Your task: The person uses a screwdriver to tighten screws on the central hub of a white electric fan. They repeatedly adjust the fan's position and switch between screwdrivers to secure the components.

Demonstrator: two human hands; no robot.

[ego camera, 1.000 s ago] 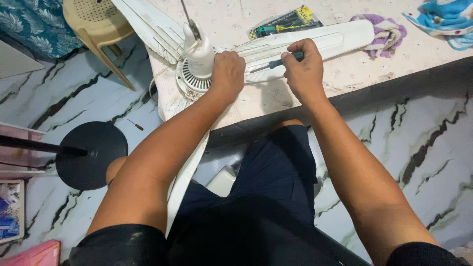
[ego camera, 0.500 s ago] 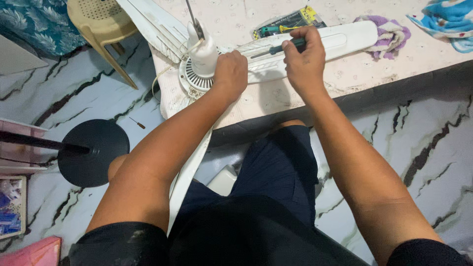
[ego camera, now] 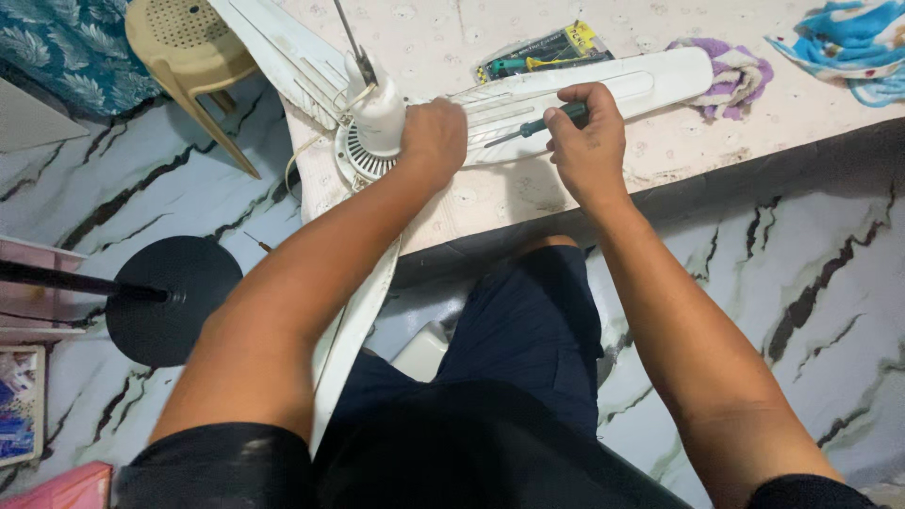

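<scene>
Gripping a screwdriver (ego camera: 539,125) with a dark green handle, the right hand (ego camera: 586,141) is curled into a loose fist around it, knuckles up, wrist bent slightly over the table's front edge. The tool's metal shaft points left and lies low over a white fan blade (ego camera: 603,90) that stretches across the table (ego camera: 735,141) toward the right. The right forearm runs straight back to the body.

The left hand (ego camera: 434,139) is closed over the side of the white fan motor (ego camera: 377,123), fingers wrapped out of sight around its far face, so how tightly they press cannot be told. The left forearm comes up at a slant from the lower left. The motor sits at the table's left corner, with a thin metal rod standing out of its top and a ribbed vent ring below it. A second blade (ego camera: 353,325) hangs down off the table edge beside the left arm.

Behind the right hand lies a packet of small tools (ego camera: 547,52), and a purple cloth (ego camera: 731,71) touches the blade's far tip. A black round stand base (ego camera: 170,297) rests on the marbled floor to the left.
</scene>
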